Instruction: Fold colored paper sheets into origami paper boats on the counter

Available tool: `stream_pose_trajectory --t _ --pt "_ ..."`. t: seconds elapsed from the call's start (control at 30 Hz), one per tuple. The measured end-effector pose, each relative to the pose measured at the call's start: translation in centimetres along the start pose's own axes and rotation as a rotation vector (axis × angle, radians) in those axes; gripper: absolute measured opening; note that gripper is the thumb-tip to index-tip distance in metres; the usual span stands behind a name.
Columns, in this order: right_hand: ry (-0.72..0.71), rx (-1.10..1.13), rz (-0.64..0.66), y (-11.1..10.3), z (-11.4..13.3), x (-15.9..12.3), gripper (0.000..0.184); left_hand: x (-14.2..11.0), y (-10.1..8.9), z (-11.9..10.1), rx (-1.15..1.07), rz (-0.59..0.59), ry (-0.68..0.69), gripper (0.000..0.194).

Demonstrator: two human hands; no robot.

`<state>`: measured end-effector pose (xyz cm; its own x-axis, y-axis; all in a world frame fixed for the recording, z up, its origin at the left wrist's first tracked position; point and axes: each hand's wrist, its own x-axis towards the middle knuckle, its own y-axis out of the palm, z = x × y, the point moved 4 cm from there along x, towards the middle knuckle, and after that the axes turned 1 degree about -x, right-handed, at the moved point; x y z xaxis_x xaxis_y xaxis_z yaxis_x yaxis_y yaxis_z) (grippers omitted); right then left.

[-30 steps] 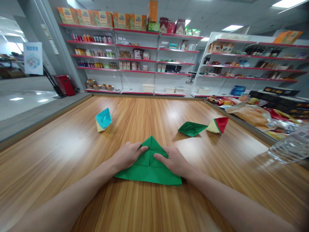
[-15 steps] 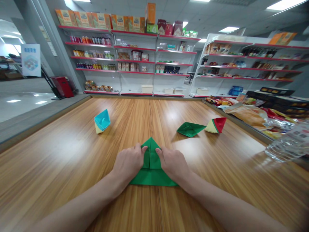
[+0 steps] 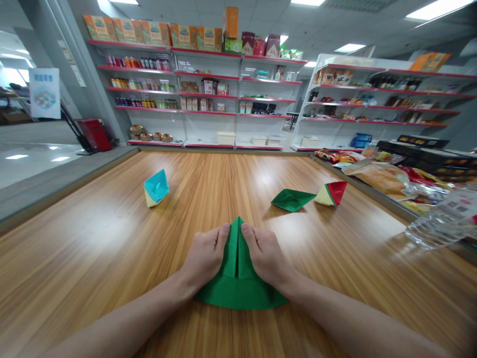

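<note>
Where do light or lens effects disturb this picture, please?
Head view: pale glare on the wooden table, left and right; head view: a soft shadow under the green paper boat; head view: the clear bottle near the right edge looks stretched and soft, perhaps lens distortion; head view: the green paper stays readable, its middle slit visible.
</note>
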<state>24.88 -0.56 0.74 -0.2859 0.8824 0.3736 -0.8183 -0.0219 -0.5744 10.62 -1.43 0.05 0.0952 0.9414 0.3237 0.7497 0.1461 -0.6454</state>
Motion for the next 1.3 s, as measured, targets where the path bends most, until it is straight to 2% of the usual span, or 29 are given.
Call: stream_pose_trajectory --t 0.13,0.27,0.37,0.43,0.5,0.57,0.63,0.77,0.83,1.03,1.17,1.3 --pt "0.026 -0.172 -0.021 0.3 -0.5 0.1 0.046 0.2 -0.1 0.1 0.103 -0.035 0.026 0.049" --pt "0.088 -0.371 0.040 0.8 -1.8 0.1 0.046 0.4 0.3 1.2 0.221 0.086 -0.010 0.049" --pt "0.115 -0.512 0.086 0.9 -2.9 0.1 0.039 0.4 0.2 2.0 0.289 0.120 -0.025 0.036" --pt "0.094 -0.560 0.080 0.8 -3.4 0.0 0.032 0.4 0.1 2.2 0.297 0.106 0.038 0.030" --pt "0.048 -0.568 0.063 0.7 -3.6 -0.1 0.024 0.5 0.1 2.2 0.259 0.123 0.185 0.031" --pt "0.005 -0.553 0.064 0.6 -3.6 -0.1 0.021 0.6 0.4 2.3 0.171 0.190 0.341 0.028" --pt "-0.015 -0.533 0.086 0.6 -3.6 -0.1 0.020 0.7 0.6 2.5 0.065 0.294 0.438 0.028" --pt "-0.038 -0.509 0.122 0.6 -3.7 0.0 0.017 0.6 0.8 2.5 0.036 0.576 0.466 0.039" --pt "-0.051 -0.503 0.134 0.7 -3.7 0.0 0.016 0.5 0.6 2.2 0.092 0.632 0.439 0.045" --pt "-0.209 -0.537 0.157 0.9 -2.8 -0.2 0.026 1.0 0.4 2.4 0.302 0.556 0.331 0.042" --pt "-0.280 -0.631 0.155 1.0 -2.1 -0.5 0.019 1.5 0.2 3.4 0.464 0.456 0.234 0.040" --pt "-0.276 -0.637 0.154 0.9 -2.1 -0.6 0.016 1.5 0.0 3.7 0.471 0.431 0.269 0.039"
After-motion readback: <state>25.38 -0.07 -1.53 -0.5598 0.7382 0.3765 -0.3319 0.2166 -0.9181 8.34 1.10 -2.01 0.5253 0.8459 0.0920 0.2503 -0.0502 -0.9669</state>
